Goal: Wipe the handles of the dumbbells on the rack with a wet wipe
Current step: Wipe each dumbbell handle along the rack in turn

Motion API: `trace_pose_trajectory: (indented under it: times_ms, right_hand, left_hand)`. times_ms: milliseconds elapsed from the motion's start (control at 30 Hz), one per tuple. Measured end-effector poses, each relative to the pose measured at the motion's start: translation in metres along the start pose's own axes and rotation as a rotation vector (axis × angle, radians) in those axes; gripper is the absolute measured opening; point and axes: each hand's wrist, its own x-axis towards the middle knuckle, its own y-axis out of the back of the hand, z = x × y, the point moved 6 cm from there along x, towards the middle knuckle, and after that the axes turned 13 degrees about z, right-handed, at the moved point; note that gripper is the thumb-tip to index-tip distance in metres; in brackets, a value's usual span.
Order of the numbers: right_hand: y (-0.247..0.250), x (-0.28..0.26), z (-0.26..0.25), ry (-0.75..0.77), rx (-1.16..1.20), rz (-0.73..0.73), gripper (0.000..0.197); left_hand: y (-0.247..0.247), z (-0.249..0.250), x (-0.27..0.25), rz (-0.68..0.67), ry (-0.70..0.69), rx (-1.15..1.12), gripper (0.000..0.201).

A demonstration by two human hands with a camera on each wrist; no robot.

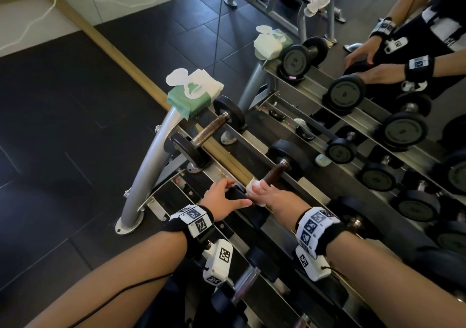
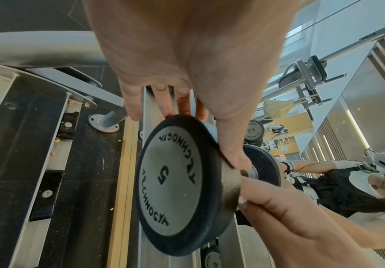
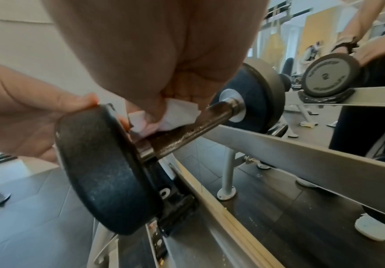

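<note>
On the rack's top rail lies a black dumbbell with a rusty brown handle. Its near disc is marked 5, and its far disc stands by the mirror. My left hand grips the near disc's rim, thumb on one side and fingers on the other. My right hand holds a crumpled white wet wipe against the handle, close to the near disc.
A green pack of wipes with its lid open sits on the rack's left end. Another rusty-handled dumbbell lies to the left of mine. Several more fill the lower tiers. A mirror right behind the rack repeats everything.
</note>
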Motion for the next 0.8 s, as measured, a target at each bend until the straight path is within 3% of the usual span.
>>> trace_pose_trajectory:
  times_ms: [67, 133, 167, 233, 333, 500, 633, 800]
  right_hand:
    - [0.006, -0.006, 0.002, -0.099, 0.127, -0.054, 0.095]
    - [0.015, -0.021, 0.008, -0.227, 0.251, -0.068, 0.081]
    - [0.02, -0.03, 0.014, -0.318, 0.354, 0.014, 0.068]
    - [0.03, -0.055, 0.028, -0.587, 0.651, 0.316, 0.041]
    - [0.026, -0.074, 0.036, -0.89, 0.978, 0.631, 0.034]
    - [-0.001, -0.07, 0.028, -1.264, 1.245, 0.927, 0.032]
    - [-0.014, -0.056, 0.022, -1.294, 1.378, 1.037, 0.018]
    - [-0.025, -0.037, 0.023, -1.22, 1.581, 0.901, 0.008]
  left_hand:
    - [0.0, 0.0, -0.001, -0.007, 0.0, -0.012, 0.081]
    - [0.0, 0.0, -0.001, -0.012, -0.003, -0.019, 0.08]
    - [-0.001, 0.0, 0.0, -0.018, -0.005, -0.025, 0.079]
    - [-0.001, -0.001, 0.001, -0.033, -0.011, -0.034, 0.076]
    - [-0.001, -0.002, 0.002, -0.038, -0.023, -0.031, 0.074]
    - [-0.002, -0.002, 0.003, -0.047, -0.037, 0.004, 0.07]
    - [-0.002, -0.003, 0.006, -0.055, -0.044, 0.026, 0.068]
    - [-0.005, -0.008, 0.01, -0.061, -0.07, 0.03, 0.058]
